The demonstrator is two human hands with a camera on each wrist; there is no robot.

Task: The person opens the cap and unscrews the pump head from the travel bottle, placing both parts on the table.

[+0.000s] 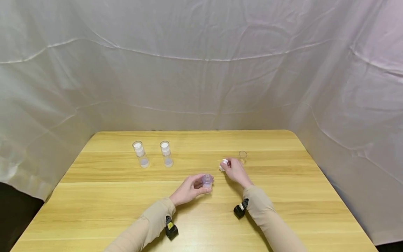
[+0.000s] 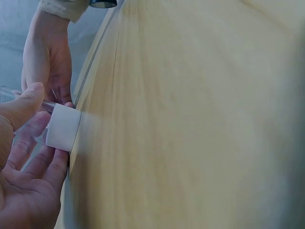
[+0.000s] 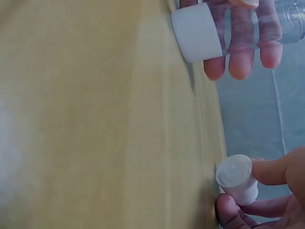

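From the head camera, the left hand (image 1: 189, 190) is wrapped round a clear bottle (image 1: 206, 181) near the middle of the table (image 1: 78, 203); the right hand (image 1: 235, 172), apart from it, pinches a small white cap (image 1: 224, 163) near a clear cup (image 1: 242, 156). In the left wrist view, whether the bottle's white base (image 2: 63, 128) touches the table is hard to tell; resting it flat there would likely steady it. In the right wrist view, thumb (image 3: 271, 171) and fingers hold the cap's side, its round end uncovered; a light, even pinch seems best.
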